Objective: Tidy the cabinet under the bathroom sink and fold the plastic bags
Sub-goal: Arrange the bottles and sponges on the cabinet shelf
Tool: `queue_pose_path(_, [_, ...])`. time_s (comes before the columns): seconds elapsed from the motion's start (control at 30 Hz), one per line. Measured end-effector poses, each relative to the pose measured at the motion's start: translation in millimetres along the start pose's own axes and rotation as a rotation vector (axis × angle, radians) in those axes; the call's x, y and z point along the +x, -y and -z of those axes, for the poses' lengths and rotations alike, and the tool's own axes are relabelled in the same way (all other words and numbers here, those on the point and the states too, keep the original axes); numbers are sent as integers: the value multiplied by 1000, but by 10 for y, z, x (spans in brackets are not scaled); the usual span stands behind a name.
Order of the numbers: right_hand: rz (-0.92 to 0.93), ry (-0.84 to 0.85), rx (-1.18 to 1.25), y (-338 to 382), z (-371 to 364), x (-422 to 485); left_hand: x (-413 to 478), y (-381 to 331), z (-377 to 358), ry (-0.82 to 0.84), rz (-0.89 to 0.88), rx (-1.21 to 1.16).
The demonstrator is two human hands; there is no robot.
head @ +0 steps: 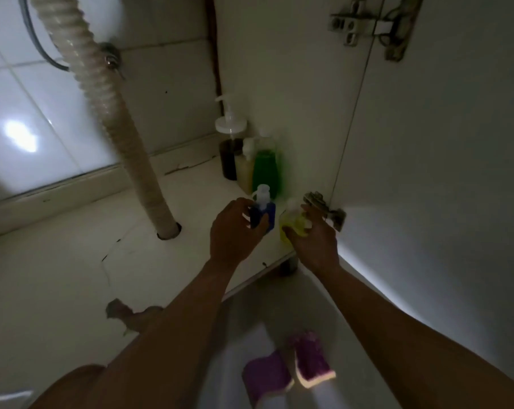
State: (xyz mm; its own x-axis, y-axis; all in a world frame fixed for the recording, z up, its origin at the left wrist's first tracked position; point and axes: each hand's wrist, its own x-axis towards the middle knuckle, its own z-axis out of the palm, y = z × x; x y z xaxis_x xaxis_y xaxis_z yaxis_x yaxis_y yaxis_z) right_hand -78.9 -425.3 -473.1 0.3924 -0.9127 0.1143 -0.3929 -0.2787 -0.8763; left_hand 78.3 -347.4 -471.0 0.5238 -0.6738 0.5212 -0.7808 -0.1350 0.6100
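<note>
A pair of purple slippers sits at the bottom of the frame, on the floor just outside the cabinet. Above them two bare forearms reach in. The left hand has its grip curled round a small blue bottle with a clear cap. The right hand cups a soft yellow bottle in bent fingers. Both bottles are at centre frame, close together and held upright, probably so they can join the row in the corner behind them. That row is a dark pump bottle, a pale cream bottle and a green bottle, packed against the side wall. This seems meant to keep the white cabinet floor free around the ribbed drain hose, upper left. No plastic bags are in view.
</note>
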Motion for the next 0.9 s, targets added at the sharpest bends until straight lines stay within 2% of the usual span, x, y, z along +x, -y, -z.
queue_pose_path(0.2, [-114, -52, 135, -185, -223, 261, 190, 309, -382, 41, 146, -29])
queue_pose_path(0.43, [-141, -28, 113, -334, -358, 533, 415, 446, -689, 59, 235, -156])
queue_pose_path(0.67, [-202, -143, 74, -384, -598, 696, 584, 495, -878, 78, 245, -191])
queue_pose_path(0.9, [-228, -170, 68, -368, -607, 712, 582, 503, -964, 28, 254, -254])
